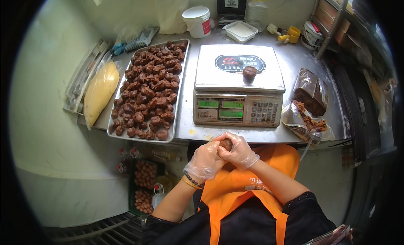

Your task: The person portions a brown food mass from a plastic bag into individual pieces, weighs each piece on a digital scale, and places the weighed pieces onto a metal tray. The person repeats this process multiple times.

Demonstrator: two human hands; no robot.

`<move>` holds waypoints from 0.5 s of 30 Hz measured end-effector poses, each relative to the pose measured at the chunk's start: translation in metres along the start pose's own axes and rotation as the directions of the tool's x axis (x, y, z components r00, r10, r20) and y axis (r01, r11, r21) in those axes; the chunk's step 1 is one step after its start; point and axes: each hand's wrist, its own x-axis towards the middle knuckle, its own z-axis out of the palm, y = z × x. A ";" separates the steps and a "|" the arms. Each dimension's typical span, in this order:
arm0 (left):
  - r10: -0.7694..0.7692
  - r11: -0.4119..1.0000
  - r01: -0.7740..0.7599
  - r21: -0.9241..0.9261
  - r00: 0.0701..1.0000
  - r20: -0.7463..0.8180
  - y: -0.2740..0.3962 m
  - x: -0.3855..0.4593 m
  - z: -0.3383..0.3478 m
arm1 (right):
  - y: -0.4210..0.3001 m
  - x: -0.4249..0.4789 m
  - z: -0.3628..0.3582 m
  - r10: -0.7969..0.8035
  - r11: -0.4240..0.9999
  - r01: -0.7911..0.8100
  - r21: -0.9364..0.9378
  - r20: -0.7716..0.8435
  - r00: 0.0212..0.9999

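Note:
Both my hands wear clear plastic gloves and meet just off the table's front edge. My left hand [206, 158] and my right hand [238, 150] are closed around a brown lump of filling [226, 144], partly hidden by the fingers. Beyond them stands a digital scale [238, 109] with lit green displays. On its steel pan [217, 79] rests one dark brown ball [249, 72]. To the left, a metal tray [173, 131] carries many rough brown lumps [148, 90]. At the right lie a wrapped dark block [311, 91] and a torn plastic bag of crumbly brown filling [311, 121].
A bag of yellow dough [101, 90] lies left of the tray. Along the wall stand a white bucket [197, 22], a plastic tub of white powder [240, 31] and a clear jug [257, 12]. A metal rack [334, 27] rises at right. Egg crates [144, 185] sit below the table.

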 end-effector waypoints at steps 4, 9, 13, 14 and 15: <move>-0.116 0.835 0.194 -0.514 0.977 0.181 0.003 0.005 0.002 | -0.019 0.008 -0.023 0.125 0.971 -0.146 0.191 0.120 0.985; -0.015 0.082 0.263 -0.961 0.965 0.262 -0.008 0.018 0.002 | -0.079 0.073 -0.051 -0.378 0.923 0.361 -0.130 -0.148 0.914; -0.211 -0.306 0.251 -0.918 0.923 0.323 -0.005 0.009 -0.004 | -0.116 0.129 -0.101 -0.575 0.171 0.259 -0.951 0.117 0.810; -0.042 -0.417 0.255 -0.872 0.953 0.299 -0.021 -0.001 -0.001 | -0.109 0.132 -0.110 -0.505 0.164 0.198 -0.966 0.090 0.858; -0.190 -0.403 0.249 -0.881 0.919 0.347 -0.019 -0.008 -0.002 | -0.107 0.135 -0.116 -0.455 0.220 0.193 -0.956 0.074 0.887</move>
